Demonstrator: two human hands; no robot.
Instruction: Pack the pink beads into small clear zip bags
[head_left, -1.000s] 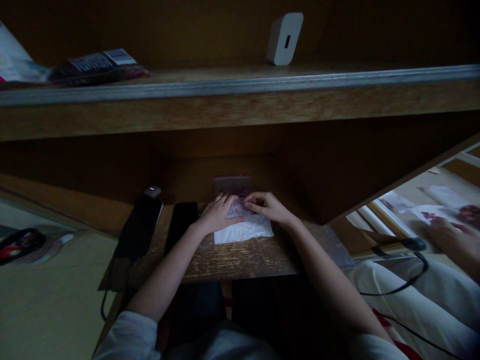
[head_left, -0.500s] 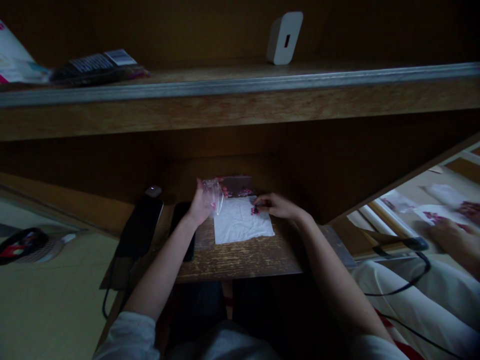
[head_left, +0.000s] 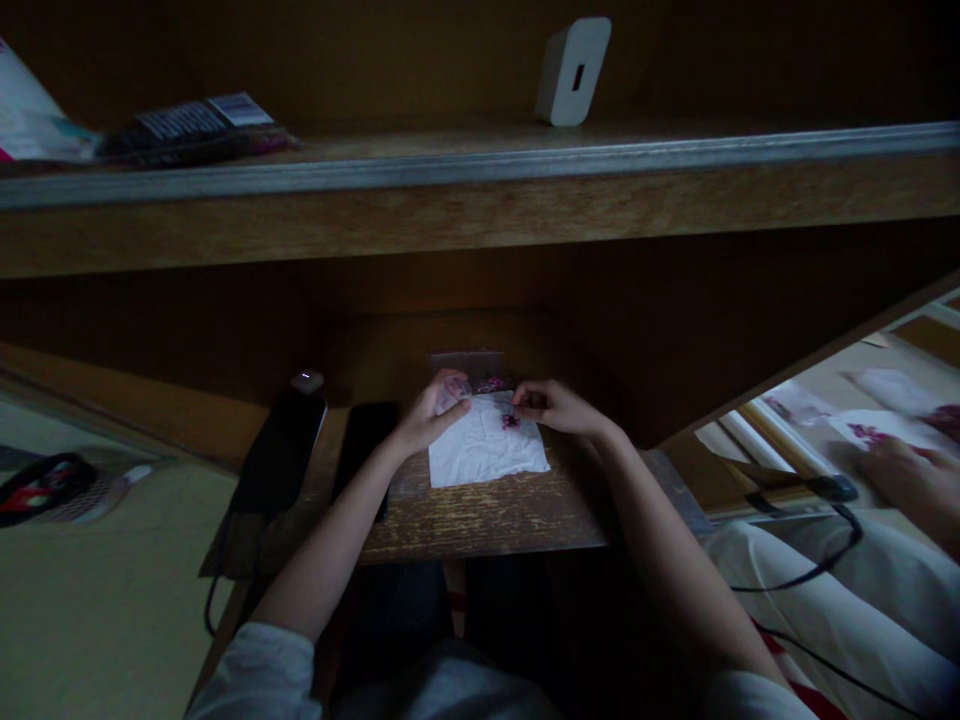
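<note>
Left grip (head_left: 429, 417) on plastic bag (head_left: 454, 394)

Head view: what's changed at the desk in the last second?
The left hand has moved right, from the white paper's left edge onto its upper-left corner, with the clear plastic bag now bunched in its fingers. The right hand remains at the pink bits. The white paper hasn't moved.
</note>
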